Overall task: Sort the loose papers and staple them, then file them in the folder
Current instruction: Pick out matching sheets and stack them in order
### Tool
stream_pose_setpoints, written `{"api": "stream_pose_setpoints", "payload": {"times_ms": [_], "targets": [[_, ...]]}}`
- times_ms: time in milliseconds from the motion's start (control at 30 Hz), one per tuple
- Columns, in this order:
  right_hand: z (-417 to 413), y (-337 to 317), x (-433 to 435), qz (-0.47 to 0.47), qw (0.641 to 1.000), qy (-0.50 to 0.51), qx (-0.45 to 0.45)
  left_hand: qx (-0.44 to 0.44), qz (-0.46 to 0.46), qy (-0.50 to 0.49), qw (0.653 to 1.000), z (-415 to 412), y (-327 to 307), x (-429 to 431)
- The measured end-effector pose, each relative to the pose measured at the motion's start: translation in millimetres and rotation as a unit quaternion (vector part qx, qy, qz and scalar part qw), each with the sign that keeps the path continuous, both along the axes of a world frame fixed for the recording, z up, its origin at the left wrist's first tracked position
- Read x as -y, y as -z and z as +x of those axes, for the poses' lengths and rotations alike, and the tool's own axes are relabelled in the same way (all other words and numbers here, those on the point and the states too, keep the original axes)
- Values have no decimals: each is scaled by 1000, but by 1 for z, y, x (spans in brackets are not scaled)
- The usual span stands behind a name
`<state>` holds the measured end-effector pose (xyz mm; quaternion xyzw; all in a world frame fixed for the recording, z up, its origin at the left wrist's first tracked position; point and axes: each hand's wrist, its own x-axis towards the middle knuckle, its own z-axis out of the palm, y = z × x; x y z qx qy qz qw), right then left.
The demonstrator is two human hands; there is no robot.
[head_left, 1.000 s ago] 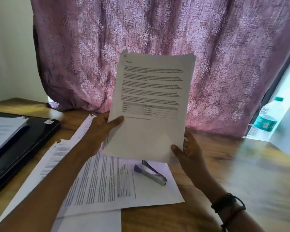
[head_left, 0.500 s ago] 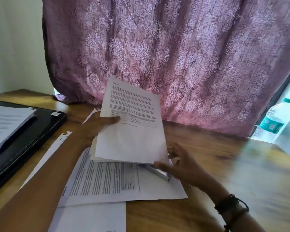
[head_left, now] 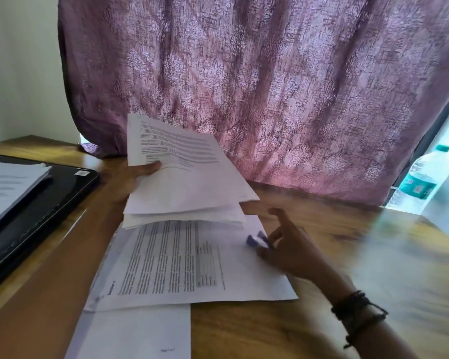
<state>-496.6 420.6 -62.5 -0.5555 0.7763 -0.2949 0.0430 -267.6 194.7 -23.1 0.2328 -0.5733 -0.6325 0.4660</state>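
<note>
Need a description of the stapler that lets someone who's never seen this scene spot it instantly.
On the wooden table, find the large printed sheet lying flat under the stack of papers that the left hand holds up. Near that sheet's far right corner, at the fingertips of the right hand, is the stapler. It is the only small bluish-purple thing among white pages.

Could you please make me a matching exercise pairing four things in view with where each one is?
Things: 1 sheaf of papers; 2 stapler; 3 water bottle; 4 black folder.
Places: A far right edge; B in the left hand; C far left, under a pile of sheets; D next to the right hand.
Pairs: 1-B, 2-D, 3-A, 4-C.
</note>
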Motion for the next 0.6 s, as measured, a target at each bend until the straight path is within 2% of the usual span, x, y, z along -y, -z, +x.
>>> {"api": "stream_pose_setpoints", "payload": {"times_ms": [133, 200, 267, 333, 433, 467, 600], "targets": [[-45, -20, -29, 164, 979, 116, -30, -36, 7, -28, 999, 7, -1, 3], [-64, -27, -41, 250, 957, 138, -47, -50, 22, -23, 998, 8, 1, 7], [-75, -29, -45, 288, 945, 142, -55, -52, 25, -22, 998, 7, 1, 7], [-73, -26, -41, 232, 959, 144, -75, -51, 24, -15, 998, 4, 1, 7], [-44, -18, -18, 60, 992, 99, -46, -40, 15, 5, 999, 3, 1, 9], [-35, -14, -4, 39, 996, 65, -37, -43, 11, 14, 999, 2, 2, 11], [-5, -11, 45, 72, 991, -107, -32, -42, -1, 27, 999, 3, 3, 15]]}}
